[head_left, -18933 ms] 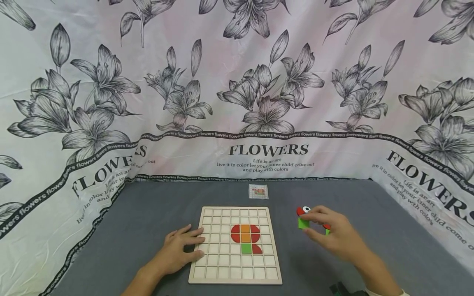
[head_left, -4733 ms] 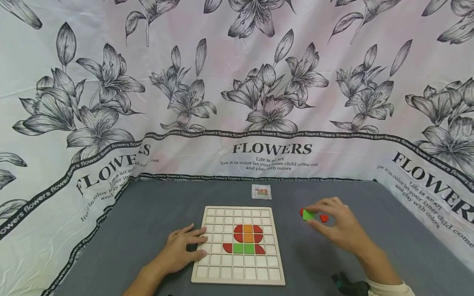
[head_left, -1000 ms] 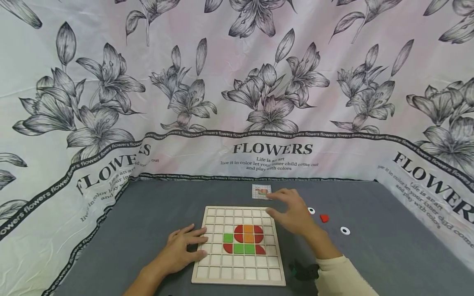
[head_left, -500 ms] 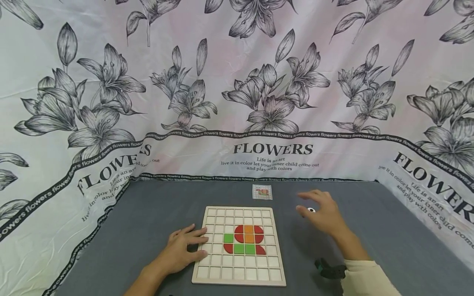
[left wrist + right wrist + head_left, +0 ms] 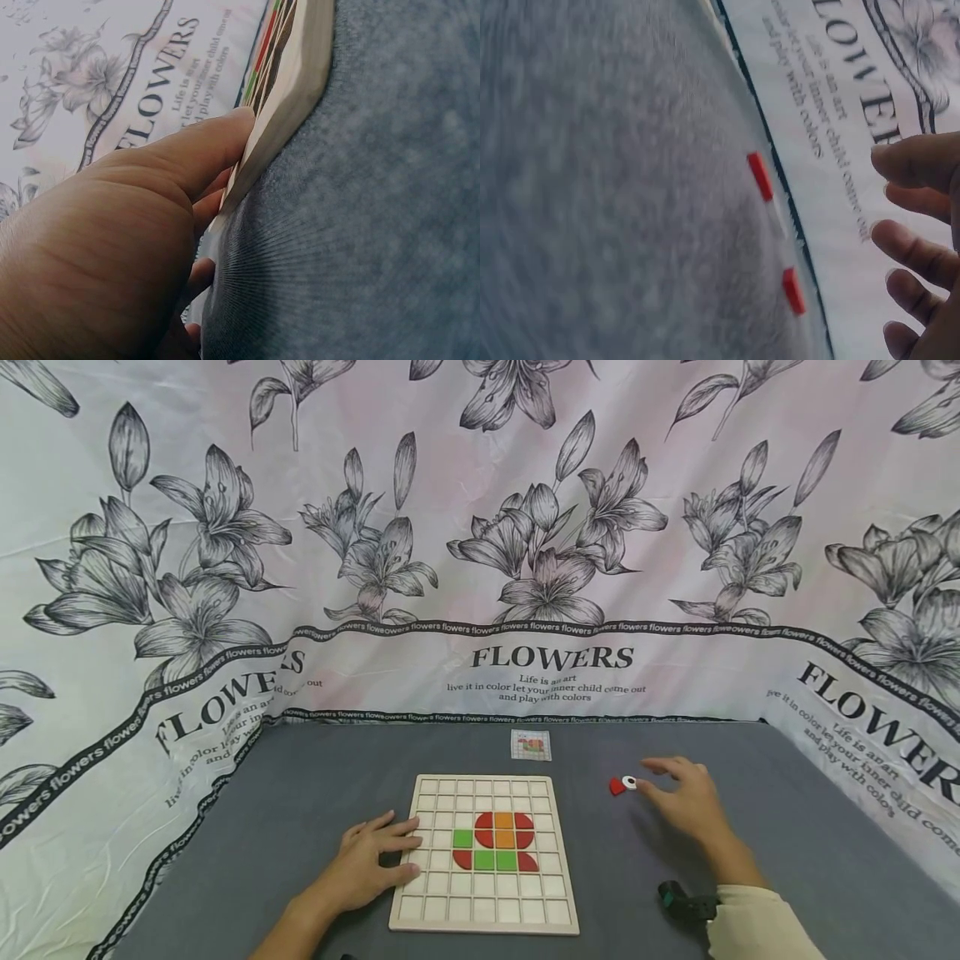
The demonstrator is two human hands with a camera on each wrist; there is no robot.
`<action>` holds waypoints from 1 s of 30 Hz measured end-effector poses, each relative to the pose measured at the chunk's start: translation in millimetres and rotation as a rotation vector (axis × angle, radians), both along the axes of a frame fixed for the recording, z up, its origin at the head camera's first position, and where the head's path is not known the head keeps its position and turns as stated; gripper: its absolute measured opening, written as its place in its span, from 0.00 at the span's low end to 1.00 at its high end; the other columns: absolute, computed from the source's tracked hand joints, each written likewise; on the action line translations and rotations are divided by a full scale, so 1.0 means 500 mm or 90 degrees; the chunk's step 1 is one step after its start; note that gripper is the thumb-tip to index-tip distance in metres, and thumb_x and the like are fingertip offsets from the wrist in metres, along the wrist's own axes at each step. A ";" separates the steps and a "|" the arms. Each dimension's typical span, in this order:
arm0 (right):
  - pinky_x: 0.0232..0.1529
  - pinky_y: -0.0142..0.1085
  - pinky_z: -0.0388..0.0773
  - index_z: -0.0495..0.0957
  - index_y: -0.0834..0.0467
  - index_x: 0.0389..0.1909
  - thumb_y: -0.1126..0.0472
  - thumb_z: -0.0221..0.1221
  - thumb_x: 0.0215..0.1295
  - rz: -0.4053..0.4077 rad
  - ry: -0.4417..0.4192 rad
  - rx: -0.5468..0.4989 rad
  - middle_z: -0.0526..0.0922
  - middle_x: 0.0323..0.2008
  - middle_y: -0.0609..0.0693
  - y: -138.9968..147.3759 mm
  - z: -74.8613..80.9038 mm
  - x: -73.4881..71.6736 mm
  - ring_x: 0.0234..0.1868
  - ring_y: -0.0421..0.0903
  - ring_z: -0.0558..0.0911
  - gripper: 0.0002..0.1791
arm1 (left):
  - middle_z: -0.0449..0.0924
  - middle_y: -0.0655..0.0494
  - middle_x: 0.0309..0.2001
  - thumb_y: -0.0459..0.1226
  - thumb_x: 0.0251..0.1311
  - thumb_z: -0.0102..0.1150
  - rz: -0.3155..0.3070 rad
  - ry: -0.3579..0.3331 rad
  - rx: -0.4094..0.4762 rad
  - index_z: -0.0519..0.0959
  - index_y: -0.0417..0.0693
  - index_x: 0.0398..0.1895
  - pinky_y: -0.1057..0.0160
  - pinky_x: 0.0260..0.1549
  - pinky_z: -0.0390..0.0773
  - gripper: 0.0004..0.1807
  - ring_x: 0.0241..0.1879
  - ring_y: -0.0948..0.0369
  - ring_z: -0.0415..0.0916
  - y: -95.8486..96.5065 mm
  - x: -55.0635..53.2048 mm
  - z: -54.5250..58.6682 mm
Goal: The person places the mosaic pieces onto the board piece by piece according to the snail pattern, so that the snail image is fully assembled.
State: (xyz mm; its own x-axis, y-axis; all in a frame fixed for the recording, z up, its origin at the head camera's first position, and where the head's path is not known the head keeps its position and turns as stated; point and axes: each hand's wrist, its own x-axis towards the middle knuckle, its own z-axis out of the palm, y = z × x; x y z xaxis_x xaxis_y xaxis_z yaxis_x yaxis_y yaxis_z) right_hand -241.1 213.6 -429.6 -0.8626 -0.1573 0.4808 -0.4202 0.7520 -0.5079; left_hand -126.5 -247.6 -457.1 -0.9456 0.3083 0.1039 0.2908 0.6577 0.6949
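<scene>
A pale wooden grid board (image 5: 435,910) lies on the grey cloth, with red rounded pieces (image 5: 523,839), orange squares (image 5: 504,839) and green squares (image 5: 462,839) set in its cells. My left hand (image 5: 367,864) rests on the board's left edge, fingers spread and thumb at the rim in the left wrist view. To the right of the board, my right hand (image 5: 690,802) hovers with thumb and fingers apart, holding nothing. Its thumb tip is right by a white round piece with a black dot (image 5: 629,783), which lies against a red piece (image 5: 617,786).
Behind the board lies a small printed card (image 5: 531,745) with a coloured grid picture. A second loose red piece (image 5: 793,291) shows in the right wrist view. A dark strap-like device (image 5: 686,903) is at my right wrist. Flower-printed cloth (image 5: 555,668) stands around the table.
My right hand has moved right from beside the board's far corner to the loose pieces. Since 4.7 seconds ago, a green square has been added on the board's left. The left hand stays put.
</scene>
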 end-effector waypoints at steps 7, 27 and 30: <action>0.44 0.64 0.61 0.78 0.66 0.53 0.56 0.64 0.63 -0.072 -0.098 0.043 0.78 0.47 0.68 0.024 -0.020 -0.006 0.48 0.67 0.68 0.22 | 0.68 0.52 0.66 0.50 0.59 0.64 -0.008 -0.009 0.004 0.81 0.46 0.57 0.39 0.63 0.37 0.26 0.70 0.43 0.49 0.000 -0.001 0.002; 0.39 0.59 0.64 0.79 0.65 0.52 0.68 0.61 0.59 -0.079 -0.151 0.120 0.77 0.49 0.67 0.019 -0.042 -0.006 0.51 0.67 0.69 0.19 | 0.68 0.53 0.66 0.51 0.58 0.65 -0.004 0.000 0.001 0.81 0.47 0.57 0.38 0.62 0.38 0.27 0.70 0.43 0.49 -0.004 -0.002 -0.003; 0.39 0.58 0.64 0.79 0.66 0.52 0.65 0.63 0.60 -0.084 -0.154 0.125 0.79 0.47 0.65 0.017 -0.042 -0.007 0.50 0.66 0.69 0.19 | 0.68 0.53 0.66 0.51 0.58 0.65 -0.004 -0.001 0.004 0.81 0.47 0.57 0.38 0.62 0.38 0.27 0.70 0.43 0.49 -0.004 -0.002 -0.003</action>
